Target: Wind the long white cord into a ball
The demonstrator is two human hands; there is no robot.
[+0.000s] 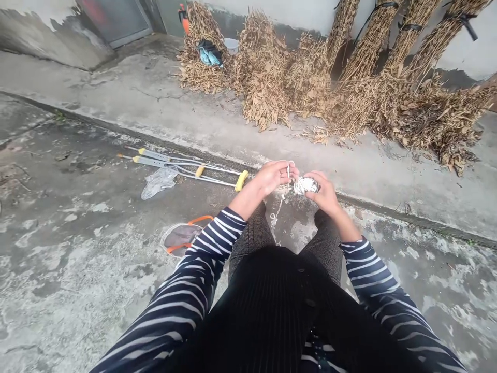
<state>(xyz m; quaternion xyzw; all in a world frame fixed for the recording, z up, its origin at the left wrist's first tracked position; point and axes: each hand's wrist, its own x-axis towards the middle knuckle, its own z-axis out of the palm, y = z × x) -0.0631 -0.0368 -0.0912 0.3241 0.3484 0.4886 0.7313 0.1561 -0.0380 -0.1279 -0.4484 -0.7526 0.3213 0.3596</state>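
Observation:
My left hand (274, 176) is closed in a pinch on a white string (277, 215), whose loose end hangs down between my knees. My right hand (322, 190) is wrapped round a small white ball of string (305, 185), held just right of the left hand. Both hands are out in front of me above my knees. I wear striped sleeves and dark clothes.
A pair of metal crutches (186, 168) with yellow pads lies on the concrete to the left, with a clear plastic bag (157, 182) beside them. A round orange-rimmed net (180, 237) lies by my left knee. Bundles of dry leafy stalks (349, 88) lean against the far wall.

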